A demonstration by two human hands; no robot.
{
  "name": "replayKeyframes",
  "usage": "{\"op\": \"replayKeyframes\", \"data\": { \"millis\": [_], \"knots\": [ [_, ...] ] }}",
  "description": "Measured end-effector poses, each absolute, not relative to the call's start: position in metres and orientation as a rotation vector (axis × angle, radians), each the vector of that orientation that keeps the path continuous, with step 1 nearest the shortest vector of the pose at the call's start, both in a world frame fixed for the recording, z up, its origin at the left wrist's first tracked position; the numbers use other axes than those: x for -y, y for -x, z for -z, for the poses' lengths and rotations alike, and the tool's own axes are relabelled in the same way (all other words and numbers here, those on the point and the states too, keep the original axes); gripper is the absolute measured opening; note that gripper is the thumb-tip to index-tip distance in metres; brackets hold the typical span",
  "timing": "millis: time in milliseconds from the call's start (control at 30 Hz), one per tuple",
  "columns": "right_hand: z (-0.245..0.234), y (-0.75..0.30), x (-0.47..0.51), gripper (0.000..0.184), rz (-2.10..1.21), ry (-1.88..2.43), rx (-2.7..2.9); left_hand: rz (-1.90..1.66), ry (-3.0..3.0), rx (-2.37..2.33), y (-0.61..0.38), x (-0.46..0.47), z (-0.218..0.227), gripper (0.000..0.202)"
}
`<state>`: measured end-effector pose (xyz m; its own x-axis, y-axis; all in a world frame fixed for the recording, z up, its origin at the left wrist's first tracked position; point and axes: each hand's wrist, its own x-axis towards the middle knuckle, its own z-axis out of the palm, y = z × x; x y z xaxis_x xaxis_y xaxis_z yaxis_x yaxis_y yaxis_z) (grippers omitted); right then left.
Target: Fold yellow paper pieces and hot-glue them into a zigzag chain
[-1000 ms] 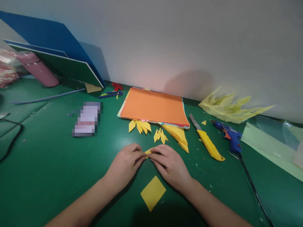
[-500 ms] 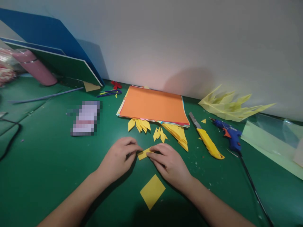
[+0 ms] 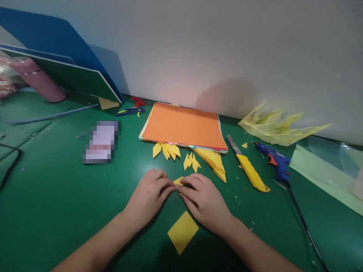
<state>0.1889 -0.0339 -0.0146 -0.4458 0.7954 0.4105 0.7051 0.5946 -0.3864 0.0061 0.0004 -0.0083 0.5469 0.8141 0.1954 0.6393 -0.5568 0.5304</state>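
Between my fingertips is a small folded piece of yellow paper [image 3: 178,181], partly hidden by both hands. My left hand [image 3: 151,194] pinches its left end, thumb and forefinger together. My right hand [image 3: 202,198] grips the other end, fingers pressed together. Nearer to me a flat yellow paper square [image 3: 183,232] lies turned cornerwise on the table. Just beyond my hands are small folded yellow paper pieces [image 3: 192,161], a fan of more yellow folded pieces [image 3: 166,150] and a stack of yellow paper triangles [image 3: 212,162].
Orange paper [image 3: 184,124] tops a stack against the wall. To the right lie a yellow utility knife [image 3: 249,170], a blue glue gun [image 3: 279,162] with its cord, and a spiky pale-yellow paper shape [image 3: 280,126]. Leftward are a blurred-out phone-like object [image 3: 102,141], a pink bottle [image 3: 39,79] and leaning boards [image 3: 62,45].
My left hand has shifted right along the folded yellow paper, so its fingertips now meet those of my right hand. Less of the paper shows. The view has moved slightly.
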Motion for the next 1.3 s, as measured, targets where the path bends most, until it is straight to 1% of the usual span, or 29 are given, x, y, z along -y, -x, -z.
{"op": "replayKeyframes", "data": {
  "millis": [500,633,800,933,1067,1167,1233,1300],
  "knots": [
    [0.007,-0.198,0.035,0.023,-0.206,1.306,2.201,-0.45,-2.375,-1.176,-0.003,-0.002,0.0,0.011],
    [0.007,-0.198,0.035,0.022,-0.186,1.303,2.218,-0.373,-2.416,-1.09,0.008,-0.005,-0.003,0.011],
    [0.009,-0.194,0.038,0.022,-0.132,1.221,2.294,-0.199,-2.521,-0.953,0.018,-0.002,-0.012,0.02],
    [0.011,-0.192,0.042,0.024,-0.121,1.202,2.304,-0.09,-2.556,-0.982,0.017,0.004,-0.02,0.026],
    [0.013,-0.192,0.047,0.024,-0.144,1.23,2.324,-0.05,-2.634,-1.003,0.007,0.003,-0.02,0.017],
    [0.013,-0.195,0.046,0.024,-0.227,1.276,2.319,-0.012,-2.636,-1.026,0.0,-0.001,-0.017,0.018],
    [0.013,-0.195,0.043,0.022,-0.322,1.318,2.265,-0.047,-2.592,-1.042,-0.003,-0.003,-0.014,0.015],
    [0.012,-0.195,0.038,0.016,-0.396,1.339,2.193,-0.159,-2.503,-1.1,-0.003,-0.005,-0.01,0.007]
  ]
}}
